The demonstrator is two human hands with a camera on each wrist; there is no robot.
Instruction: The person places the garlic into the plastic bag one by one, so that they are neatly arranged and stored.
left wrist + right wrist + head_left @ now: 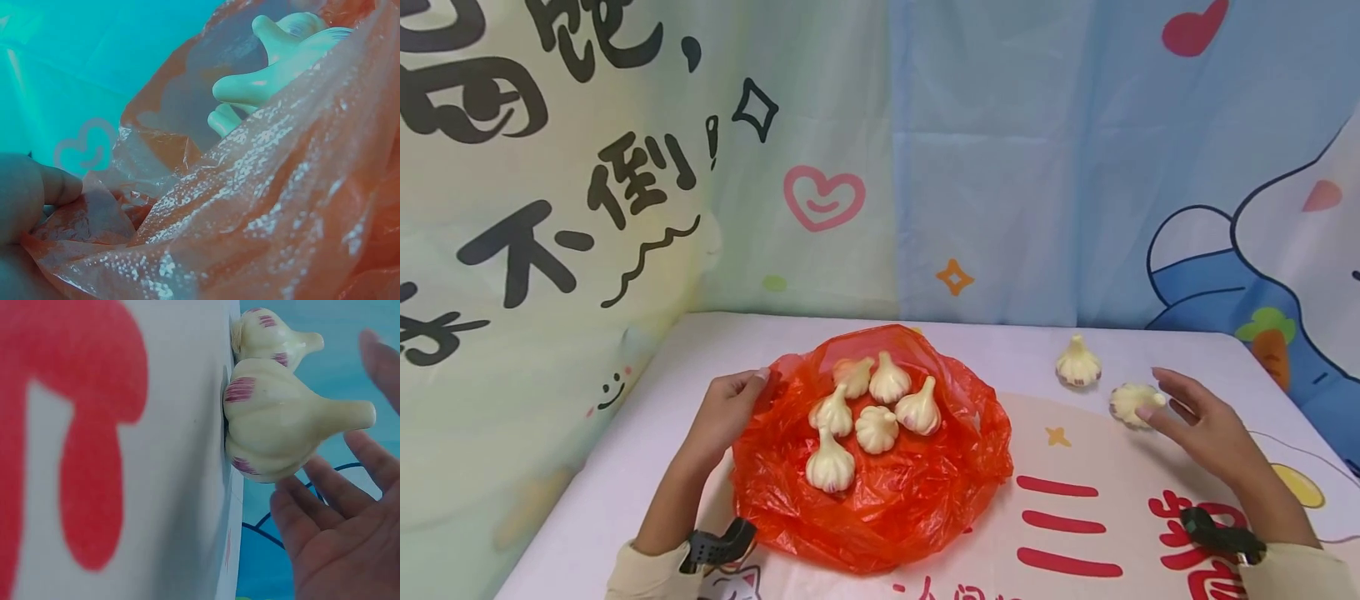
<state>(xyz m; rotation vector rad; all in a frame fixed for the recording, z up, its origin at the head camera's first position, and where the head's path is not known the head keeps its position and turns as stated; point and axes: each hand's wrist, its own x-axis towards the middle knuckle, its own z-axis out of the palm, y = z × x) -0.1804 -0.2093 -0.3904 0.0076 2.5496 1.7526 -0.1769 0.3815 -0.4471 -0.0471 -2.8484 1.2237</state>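
Note:
My left hand [730, 410] pinches the left edge of a red plastic bag [887, 521], thumb and fingers on the film. Several garlic bulbs [876, 429] lie together inside the opened bag; their pale stems [244, 87] poke up past the film in the left wrist view. On the right, my right hand [1206, 429] is spread around a garlic bulb [275, 419] standing stem-up on the table, thumb on one side and fingers on the other. The hand grips nothing. Just behind stands another garlic bulb [1078, 363] with purple streaks.
A printed cloth [1067, 550] with red lettering covers the white table. Behind the table hangs a curtain [985, 167] with hearts and cartoon figures. A thin pale cord [1296, 448] runs along the right side of the table.

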